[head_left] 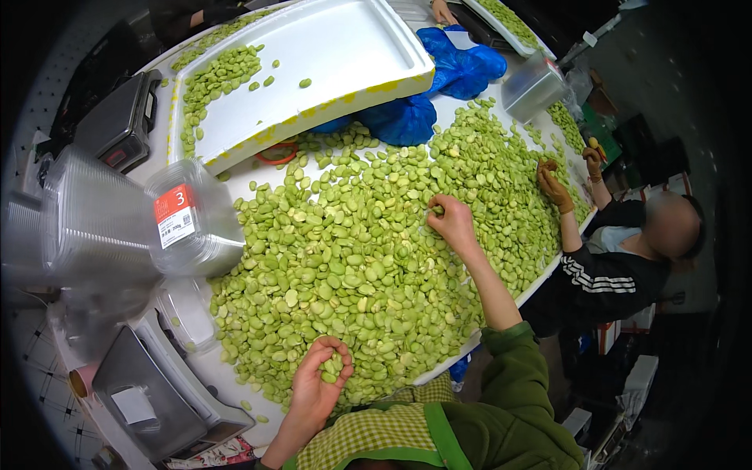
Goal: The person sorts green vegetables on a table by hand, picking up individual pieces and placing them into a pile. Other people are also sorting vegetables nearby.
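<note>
A wide heap of shelled green broad beans [352,266] covers the table in front of me. Near the heap's front edge, my left hand [317,380] is curled, palm up, around several broad beans that show between its fingers and palm. Farther out and to the right, my right hand [453,223] reaches over the middle of the heap. Its thumb and fingers are pinched together at the beans, with a dark green bit, seemingly a bean, between the tips.
At the left stand stacked clear plastic tubs [102,211], one stack [207,227] topped by a red-and-white label. A scale [157,399] sits front left, another [117,121] behind. A white foam tray [337,47] and blue bags [399,117] lie at the back. A gloved co-worker [619,258] works at right.
</note>
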Motion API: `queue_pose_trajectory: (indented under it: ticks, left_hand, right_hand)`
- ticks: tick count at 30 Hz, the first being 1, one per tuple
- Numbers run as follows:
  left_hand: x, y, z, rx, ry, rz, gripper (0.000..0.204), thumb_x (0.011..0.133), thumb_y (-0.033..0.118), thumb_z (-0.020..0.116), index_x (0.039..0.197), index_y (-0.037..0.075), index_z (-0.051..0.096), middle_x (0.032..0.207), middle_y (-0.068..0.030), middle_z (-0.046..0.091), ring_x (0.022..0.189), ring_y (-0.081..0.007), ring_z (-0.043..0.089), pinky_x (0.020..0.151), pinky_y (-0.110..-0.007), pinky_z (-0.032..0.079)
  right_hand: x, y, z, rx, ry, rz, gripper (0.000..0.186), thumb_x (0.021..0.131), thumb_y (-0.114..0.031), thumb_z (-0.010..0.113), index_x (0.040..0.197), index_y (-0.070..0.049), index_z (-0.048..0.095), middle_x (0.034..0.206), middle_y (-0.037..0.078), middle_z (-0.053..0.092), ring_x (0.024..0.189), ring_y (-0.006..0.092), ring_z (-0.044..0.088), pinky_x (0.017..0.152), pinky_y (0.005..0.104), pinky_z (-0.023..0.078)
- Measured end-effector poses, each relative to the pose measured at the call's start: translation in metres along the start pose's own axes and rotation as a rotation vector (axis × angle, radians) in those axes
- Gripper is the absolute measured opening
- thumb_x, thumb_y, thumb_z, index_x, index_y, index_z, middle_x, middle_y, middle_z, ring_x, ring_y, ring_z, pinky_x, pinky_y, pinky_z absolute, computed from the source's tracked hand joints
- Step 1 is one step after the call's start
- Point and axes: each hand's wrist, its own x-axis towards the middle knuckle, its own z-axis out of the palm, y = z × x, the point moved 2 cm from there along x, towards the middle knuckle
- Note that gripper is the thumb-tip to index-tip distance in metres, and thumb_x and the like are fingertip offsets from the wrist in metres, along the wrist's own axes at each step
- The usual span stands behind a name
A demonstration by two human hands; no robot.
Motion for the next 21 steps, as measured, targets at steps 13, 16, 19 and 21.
queue_pose_trajectory:
  ticks: [13,16,19,21]
  left_hand:
    - [0.038,-0.009,0.044,-0.073,-0.122,-0.124,0.031,0.097,0.027,0.043,0.117,0.006,0.056,0.108,-0.0088,0.061,0.103,-0.0211,0.059,0.081,-0.035,0.049]
    - [0.036,-0.003,0.041,-0.034,-0.086,-0.139,0.026,0.095,0.026,0.045,0.108,0.007,0.058,0.102,-0.0076,0.062,0.094,-0.0202,0.06,0.075,-0.033,0.05]
    - [0.031,-0.003,0.025,-0.073,-0.101,-0.139,0.023,0.093,0.024,0.046,0.103,0.007,0.057,0.099,-0.0074,0.062,0.09,-0.0184,0.06,0.071,-0.031,0.05]
    - [0.032,-0.004,0.018,-0.117,-0.204,-0.141,0.023,0.093,0.025,0.046,0.103,0.007,0.058,0.099,-0.0072,0.062,0.09,-0.0186,0.06,0.071,-0.031,0.05]
  right_hand:
    - [-0.093,-0.164,-0.064,0.713,-0.563,-0.393,0.026,0.079,-0.012,0.068,0.105,-0.009,0.07,0.102,0.009,0.068,0.092,0.0183,0.065,0.08,0.0318,0.053]
    - [-0.059,-0.132,-0.061,0.572,-0.359,-0.193,0.023,0.082,-0.007,0.066,0.105,-0.006,0.07,0.103,0.01,0.068,0.091,0.019,0.065,0.079,0.0302,0.052]
    - [-0.007,-0.049,-0.04,0.235,0.003,0.04,0.026,0.084,-0.01,0.065,0.109,-0.005,0.067,0.099,0.011,0.067,0.085,0.0208,0.066,0.074,0.0321,0.053]
    - [0.016,-0.018,-0.028,0.075,0.063,0.04,0.028,0.084,-0.011,0.065,0.112,-0.005,0.066,0.102,0.013,0.066,0.09,0.0233,0.065,0.076,0.0347,0.053]
